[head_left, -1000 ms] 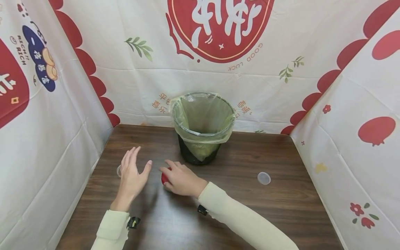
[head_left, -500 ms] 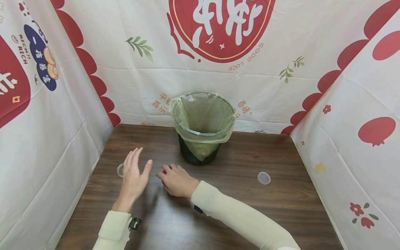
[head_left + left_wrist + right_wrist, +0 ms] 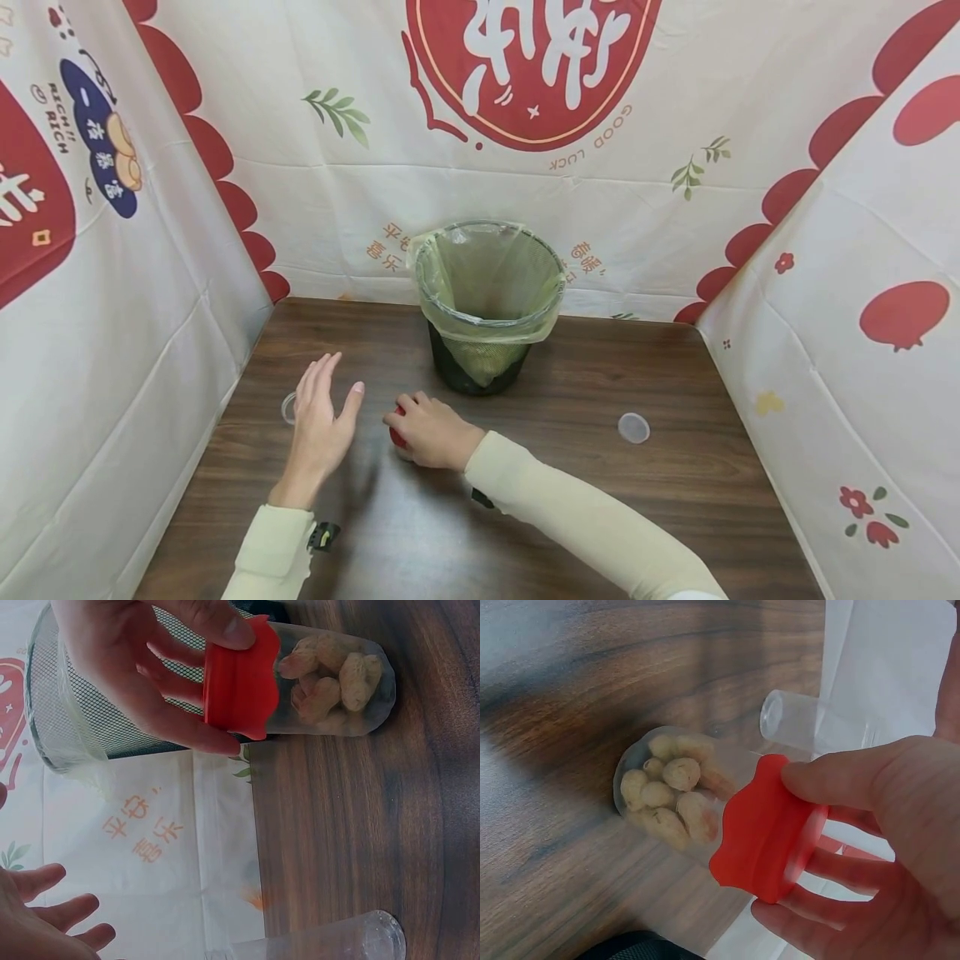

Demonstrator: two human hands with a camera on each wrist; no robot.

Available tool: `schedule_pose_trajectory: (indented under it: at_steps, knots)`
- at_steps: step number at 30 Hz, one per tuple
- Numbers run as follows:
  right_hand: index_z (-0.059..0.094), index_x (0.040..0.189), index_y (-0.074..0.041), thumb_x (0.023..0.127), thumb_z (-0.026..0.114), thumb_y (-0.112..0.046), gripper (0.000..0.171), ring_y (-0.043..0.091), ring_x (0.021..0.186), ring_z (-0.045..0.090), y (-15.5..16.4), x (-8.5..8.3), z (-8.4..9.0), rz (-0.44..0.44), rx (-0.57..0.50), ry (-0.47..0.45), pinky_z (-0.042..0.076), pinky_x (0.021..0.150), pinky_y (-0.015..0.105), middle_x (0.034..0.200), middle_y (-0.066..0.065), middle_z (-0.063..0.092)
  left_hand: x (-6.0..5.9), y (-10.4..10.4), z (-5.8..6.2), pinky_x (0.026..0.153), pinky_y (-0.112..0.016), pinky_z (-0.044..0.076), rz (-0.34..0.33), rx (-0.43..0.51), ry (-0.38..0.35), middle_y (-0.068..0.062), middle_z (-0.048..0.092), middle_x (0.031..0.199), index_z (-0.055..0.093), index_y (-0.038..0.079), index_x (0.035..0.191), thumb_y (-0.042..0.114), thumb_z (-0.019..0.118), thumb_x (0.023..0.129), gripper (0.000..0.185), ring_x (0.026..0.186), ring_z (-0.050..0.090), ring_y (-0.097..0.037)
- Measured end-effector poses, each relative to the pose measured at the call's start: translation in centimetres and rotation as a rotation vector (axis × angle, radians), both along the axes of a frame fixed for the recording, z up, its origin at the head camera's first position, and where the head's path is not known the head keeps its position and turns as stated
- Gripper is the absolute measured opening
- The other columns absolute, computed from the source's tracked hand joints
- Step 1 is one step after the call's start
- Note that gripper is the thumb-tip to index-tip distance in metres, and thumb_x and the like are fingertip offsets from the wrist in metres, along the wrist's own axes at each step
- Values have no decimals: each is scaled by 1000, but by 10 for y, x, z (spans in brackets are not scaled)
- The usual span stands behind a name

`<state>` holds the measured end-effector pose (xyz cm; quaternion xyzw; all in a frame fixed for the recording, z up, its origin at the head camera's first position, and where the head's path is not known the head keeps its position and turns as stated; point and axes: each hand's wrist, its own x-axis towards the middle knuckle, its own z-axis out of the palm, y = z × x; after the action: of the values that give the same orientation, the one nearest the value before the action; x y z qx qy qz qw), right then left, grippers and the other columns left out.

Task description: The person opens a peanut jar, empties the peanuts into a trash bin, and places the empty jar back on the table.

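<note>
Compared with half a second ago, the right hand [image 3: 431, 431] now shows more of the red lid [image 3: 769, 827], its fingers [image 3: 840, 784] curled around the lid of the peanut jar [image 3: 334, 686] on the counter [image 3: 600, 492], so it seems the grip is settled, while the left hand [image 3: 318, 421] stays spread beside.

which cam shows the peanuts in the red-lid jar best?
Right wrist: the peanuts show clearly through the jar, with the right hand on its red lid. Left wrist shows them too, near the frame's top. Head view shows only the lid.

The back cloth [image 3: 525, 167] reads "GOOD LUCK" — mirrored — and the left cloth [image 3: 90, 250] reads "RICH!! RICH".
</note>
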<state>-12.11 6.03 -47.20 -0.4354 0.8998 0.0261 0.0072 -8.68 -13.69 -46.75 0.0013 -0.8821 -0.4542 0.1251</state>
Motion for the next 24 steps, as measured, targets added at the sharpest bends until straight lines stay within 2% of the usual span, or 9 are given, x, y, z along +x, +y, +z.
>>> schedule_pose_trajectory:
  at_steps: [8, 13, 16, 24]
  knots:
    - [70, 138, -16, 98, 77, -26, 42, 24, 102, 68, 6, -2, 15, -2, -63, -15, 63, 86, 33, 126, 8, 69, 1, 0, 3, 128, -74, 17, 1, 6, -5, -21, 32, 174, 40, 6, 164, 31, 59, 109, 63, 164, 19, -44]
    - [69, 138, -15, 99, 75, -21, 40, 25, 106, 66, 15, -1, 30, -42, -128, -51, 62, 90, 35, 128, 8, 68, 0, 0, 5, 128, -74, 18, 1, 9, 13, -20, 33, 174, 40, 7, 164, 30, 60, 109, 63, 164, 20, -43]
    - [69, 139, -14, 99, 75, -20, 40, 25, 109, 66, 22, 0, 40, -60, -184, -66, 62, 92, 37, 131, 9, 67, -1, 1, 9, 128, -73, 18, 0, 13, 29, -20, 33, 173, 40, 7, 164, 29, 60, 109, 63, 164, 21, -43]
    - [71, 136, -11, 96, 77, -14, 41, 30, 112, 67, 42, -2, 69, -70, -362, -19, 62, 95, 42, 133, 13, 67, -2, 5, 20, 127, -71, 23, -25, 14, 70, -18, 34, 173, 41, 8, 165, 29, 61, 108, 63, 163, 24, -41]
